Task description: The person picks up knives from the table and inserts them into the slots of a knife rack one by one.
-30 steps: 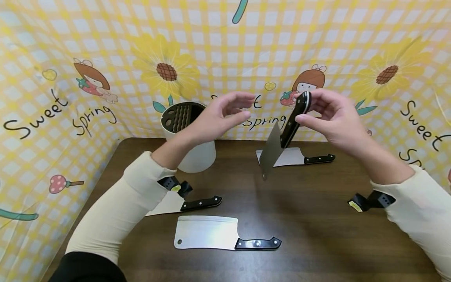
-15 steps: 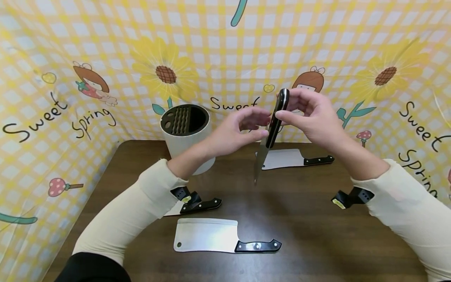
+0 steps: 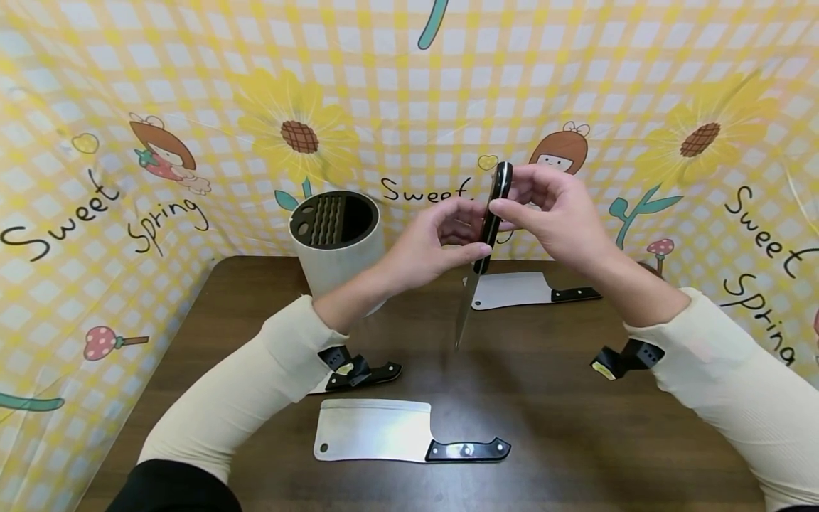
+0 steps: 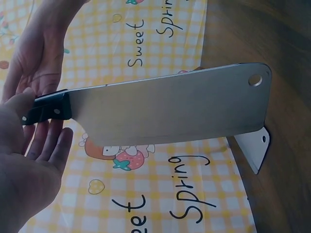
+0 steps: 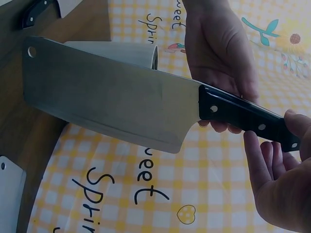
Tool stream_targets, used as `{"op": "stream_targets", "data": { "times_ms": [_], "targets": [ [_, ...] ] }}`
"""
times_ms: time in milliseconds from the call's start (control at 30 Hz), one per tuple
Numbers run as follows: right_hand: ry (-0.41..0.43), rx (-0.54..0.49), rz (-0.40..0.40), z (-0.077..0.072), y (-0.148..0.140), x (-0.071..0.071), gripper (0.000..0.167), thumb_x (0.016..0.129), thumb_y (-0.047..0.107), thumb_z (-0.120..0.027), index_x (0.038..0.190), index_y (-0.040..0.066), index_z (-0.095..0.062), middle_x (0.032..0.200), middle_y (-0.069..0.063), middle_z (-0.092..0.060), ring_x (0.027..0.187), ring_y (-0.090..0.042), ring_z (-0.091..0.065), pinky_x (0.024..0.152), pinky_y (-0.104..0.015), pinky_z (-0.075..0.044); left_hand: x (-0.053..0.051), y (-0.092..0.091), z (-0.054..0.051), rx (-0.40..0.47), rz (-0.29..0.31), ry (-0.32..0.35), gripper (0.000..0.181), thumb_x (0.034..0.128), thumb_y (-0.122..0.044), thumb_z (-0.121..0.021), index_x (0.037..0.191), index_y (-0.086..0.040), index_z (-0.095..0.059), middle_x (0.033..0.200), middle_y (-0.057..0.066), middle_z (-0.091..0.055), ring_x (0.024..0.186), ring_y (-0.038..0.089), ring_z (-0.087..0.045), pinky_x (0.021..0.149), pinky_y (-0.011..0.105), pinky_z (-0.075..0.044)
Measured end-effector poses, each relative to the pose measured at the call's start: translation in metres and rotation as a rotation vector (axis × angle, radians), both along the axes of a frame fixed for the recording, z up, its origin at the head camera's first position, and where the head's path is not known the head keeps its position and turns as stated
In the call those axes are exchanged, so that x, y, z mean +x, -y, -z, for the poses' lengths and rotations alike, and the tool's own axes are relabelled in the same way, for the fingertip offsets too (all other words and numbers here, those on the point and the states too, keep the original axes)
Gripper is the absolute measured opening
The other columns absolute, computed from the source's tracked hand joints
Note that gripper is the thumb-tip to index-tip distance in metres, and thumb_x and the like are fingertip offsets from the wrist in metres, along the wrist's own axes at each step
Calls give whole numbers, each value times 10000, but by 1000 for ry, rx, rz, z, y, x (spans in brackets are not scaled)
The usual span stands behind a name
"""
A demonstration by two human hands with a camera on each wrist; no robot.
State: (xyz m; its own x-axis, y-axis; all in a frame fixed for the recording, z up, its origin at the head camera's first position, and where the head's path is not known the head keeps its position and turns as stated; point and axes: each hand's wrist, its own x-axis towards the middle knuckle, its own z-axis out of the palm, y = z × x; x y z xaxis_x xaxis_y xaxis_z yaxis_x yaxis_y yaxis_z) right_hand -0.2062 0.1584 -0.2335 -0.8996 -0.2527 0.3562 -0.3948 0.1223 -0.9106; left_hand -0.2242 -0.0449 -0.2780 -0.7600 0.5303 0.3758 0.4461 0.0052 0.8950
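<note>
A cleaver (image 3: pixel 468 302) with a black riveted handle hangs blade-down above the middle of the table. My right hand (image 3: pixel 557 213) pinches the upper end of its handle between thumb and fingers. Lower on the handle, close to the blade, my left hand (image 3: pixel 425 245) has its thumb on one side and its fingers curled on the other. The broad blade (image 4: pixel 170 109) with a hole at its corner fills the left wrist view. Left of the hands stands a white round knife block (image 3: pixel 335 267) with a black slotted top.
One cleaver (image 3: pixel 374 432) lies at the front of the brown table (image 3: pixel 563 398). Another cleaver (image 3: pixel 512 291) lies at the back right. A third black-handled knife (image 3: pixel 374 374) is partly hidden under my left forearm. A yellow checked cloth (image 3: pixel 409 107) hangs behind the table.
My right hand has moved left with the cleaver, whose blade has turned more edge-on to the head view. My left hand has moved right and slightly down and taken hold of the handle.
</note>
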Motion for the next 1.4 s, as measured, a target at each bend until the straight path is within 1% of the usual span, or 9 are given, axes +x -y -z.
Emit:
{"op": "stream_targets", "data": {
  "times_ms": [167, 367, 600, 733, 933, 1033, 1133, 1267, 1400],
  "targets": [
    [3, 44, -6, 0, 1, 0, 300, 948, 1, -697, 1227, -75, -618, 901, -42, -629, 826, -137, -653, 774, -300, -618, 1, -2, 1, 27, -18, 28, 388, 903, 62, -728, 1252, 77, -560, 1172, 179, -633, 991, 266, -682, 907, 350, -578],
    [27, -1, -51, 3, -2, -3, 317, 1025, 89, -609, 1293, -77, -570, 971, -95, -647, 896, -185, -657, 782, -323, -620, 0, 1, 2, 49, -40, 34, 393, 904, 76, -718, 1263, 94, -558, 1177, 199, -637, 1005, 281, -678, 918, 356, -577],
    [38, 85, 3, 13, -16, -8, 357, 1076, 213, -530, 1288, -71, -575, 1012, -69, -625, 956, -207, -612, 763, -294, -620, 1, 11, -3, 57, -78, 5, 413, 912, 55, -713, 1291, 95, -552, 1167, 199, -636, 1016, 279, -670, 923, 349, -572],
    [48, 187, 44, 25, -30, -12, 376, 1085, 233, -512, 1292, -76, -570, 1036, -38, -631, 956, -172, -628, 757, -279, -618, 3, 17, -3, 67, -93, -8, 414, 901, 68, -715, 1282, 102, -556, 1165, 196, -634, 1000, 268, -671, 898, 339, -580],
    [29, 364, 117, 52, -52, -18, 382, 1083, 267, -523, 1324, -19, -598, 1124, -140, -648, 915, -93, -647, 749, -251, -605, 6, 29, -11, 68, -129, -22, 425, 907, 70, -703, 1298, 104, -541, 1184, 194, -622, 1020, 264, -663, 906, 336, -576],
    [-9, 459, 160, 68, -64, -24, 370, 1072, 277, -549, 1301, -3, -623, 1140, -176, -669, 887, -135, -658, 734, -220, -578, 7, 37, -15, 81, -135, -37, 422, 909, 81, -694, 1299, 107, -535, 1187, 197, -619, 1021, 258, -662, 916, 343, -573],
    [-29, 525, 197, 84, -77, -30, 380, 1064, 287, -566, 1290, -11, -630, 1180, -193, -674, 962, -244, -658, 755, -204, -530, 7, 44, -20, 92, -141, -47, 419, 917, 79, -684, 1307, 104, -531, 1189, 189, -615, 1024, 241, -654, 922, 331, -566],
    [-11, 560, 208, 103, -96, -39, 411, 1068, 292, -558, 1316, -33, -597, 1247, -222, -635, 1128, -348, -598, 893, -365, -519, 7, 54, -27, 109, -167, -54, 414, 921, 76, -675, 1309, 99, -535, 1181, 163, -615, 1024, 219, -645, 914, 303, -559],
    [14, 576, 197, 121, -114, -48, 433, 1073, 283, -547, 1328, -66, -566, 1274, -268, -605, 1181, -401, -566, 974, -572, -488, 6, 64, -33, 135, -199, -72, 414, 916, 88, -667, 1310, 107, -541, 1165, 132, -620, 1020, 212, -643, 915, 299, -554]
  ]
}}
